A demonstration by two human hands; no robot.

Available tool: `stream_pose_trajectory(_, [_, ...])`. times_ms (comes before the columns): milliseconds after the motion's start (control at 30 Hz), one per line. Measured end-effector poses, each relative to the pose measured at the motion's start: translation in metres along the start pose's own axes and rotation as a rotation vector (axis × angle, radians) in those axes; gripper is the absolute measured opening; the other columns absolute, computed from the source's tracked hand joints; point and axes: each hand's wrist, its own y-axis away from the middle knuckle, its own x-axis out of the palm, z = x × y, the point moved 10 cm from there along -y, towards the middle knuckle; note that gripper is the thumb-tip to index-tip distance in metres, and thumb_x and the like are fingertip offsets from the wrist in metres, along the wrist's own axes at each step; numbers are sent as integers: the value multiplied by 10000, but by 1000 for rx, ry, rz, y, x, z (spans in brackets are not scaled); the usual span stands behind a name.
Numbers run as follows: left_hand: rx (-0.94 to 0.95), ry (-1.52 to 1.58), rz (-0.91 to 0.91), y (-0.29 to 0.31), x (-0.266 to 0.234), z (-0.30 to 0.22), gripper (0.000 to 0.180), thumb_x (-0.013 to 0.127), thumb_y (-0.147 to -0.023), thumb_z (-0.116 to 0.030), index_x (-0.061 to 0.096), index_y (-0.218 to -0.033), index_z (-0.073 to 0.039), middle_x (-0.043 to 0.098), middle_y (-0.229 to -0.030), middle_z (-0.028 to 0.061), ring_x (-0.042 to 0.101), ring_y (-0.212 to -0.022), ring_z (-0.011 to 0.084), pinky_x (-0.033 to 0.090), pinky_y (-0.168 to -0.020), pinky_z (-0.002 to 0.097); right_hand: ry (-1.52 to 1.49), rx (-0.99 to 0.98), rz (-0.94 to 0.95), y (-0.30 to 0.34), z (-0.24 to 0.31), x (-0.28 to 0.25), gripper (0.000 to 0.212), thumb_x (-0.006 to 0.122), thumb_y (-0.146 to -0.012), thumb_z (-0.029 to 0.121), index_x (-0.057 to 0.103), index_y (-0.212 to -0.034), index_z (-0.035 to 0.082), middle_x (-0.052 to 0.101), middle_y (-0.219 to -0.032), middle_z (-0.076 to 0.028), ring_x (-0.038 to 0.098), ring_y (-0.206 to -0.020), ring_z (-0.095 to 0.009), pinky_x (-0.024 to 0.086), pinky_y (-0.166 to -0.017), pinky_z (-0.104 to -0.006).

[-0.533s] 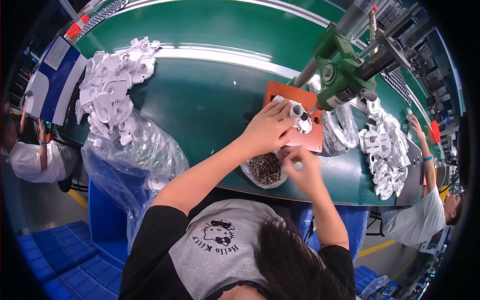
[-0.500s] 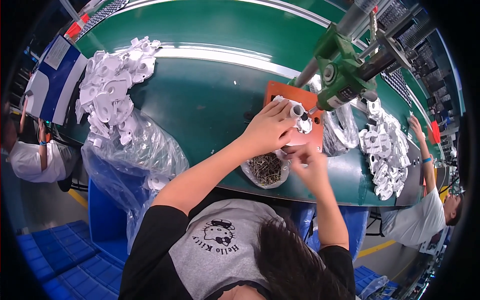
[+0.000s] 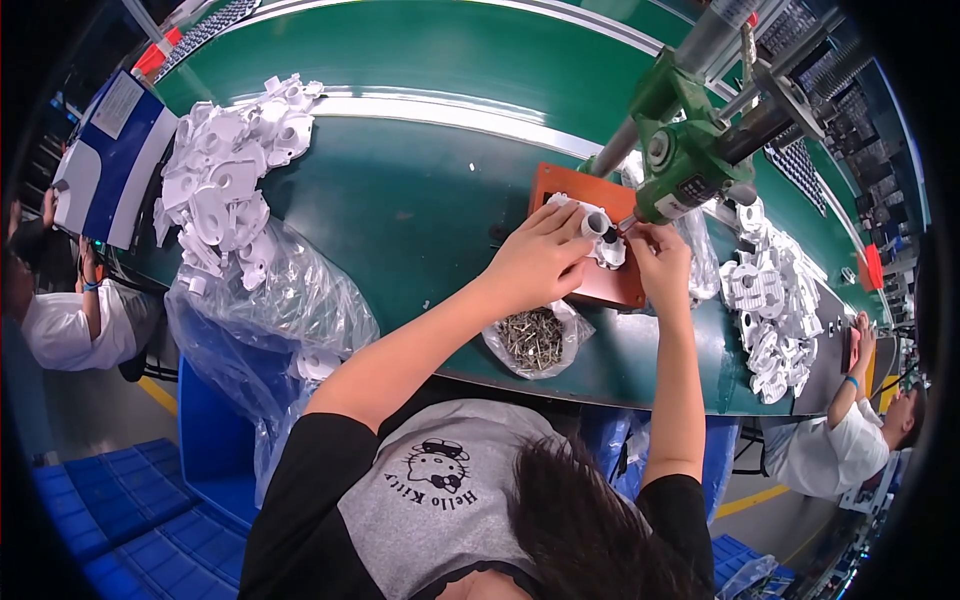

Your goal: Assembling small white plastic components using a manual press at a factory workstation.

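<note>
My left hand [image 3: 541,252] holds down a white plastic part [image 3: 608,252] on an orange fixture block [image 3: 612,290]. A short white tube and a small black piece stand up from that part. My right hand [image 3: 662,262] has its thumb and forefinger pinched at the part's right side, beside the tip of a green press [image 3: 680,170]. What lies between those fingertips is too small to make out. Nearer my body, an open plastic bag [image 3: 574,345] holds many small metal screws or pins [image 3: 530,335].
White plastic parts are heaped at the left [image 3: 225,170], partly on a clear plastic bag [image 3: 310,290], and at the right [image 3: 770,300]. A blue bin [image 3: 215,430] stands below the table's left edge. Co-workers sit at both sides. A green conveyor [image 3: 420,50] runs along the back.
My right hand has moved from above the bag of metal pieces up and right to the press tip. My left hand stays on the white part. The right-hand co-worker's arm has come down.
</note>
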Motion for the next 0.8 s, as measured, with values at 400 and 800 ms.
stream_pose_trajectory(400, [34, 24, -96, -1, -7, -2, 169, 614, -766, -146, 604, -886, -28, 594, -1104, 214, 524, -1124, 352, 362, -1017, 456, -92, 114, -18, 2, -12, 11, 180, 673, -780, 47, 619, -933, -31, 657, -795, -47, 587, -714, -89, 467, -679, -242])
stream_pose_trajectory(800, [22, 13, -64, -3, -4, -1, 178, 613, -763, -146, 598, -893, -25, 589, -1111, 226, 524, -1124, 356, 358, -1021, 456, 61, -152, 45, 26, 8, 12, 287, 564, -783, 8, 581, -1068, -29, 518, -1134, -144, 526, -1024, -258, 410, -886, -311])
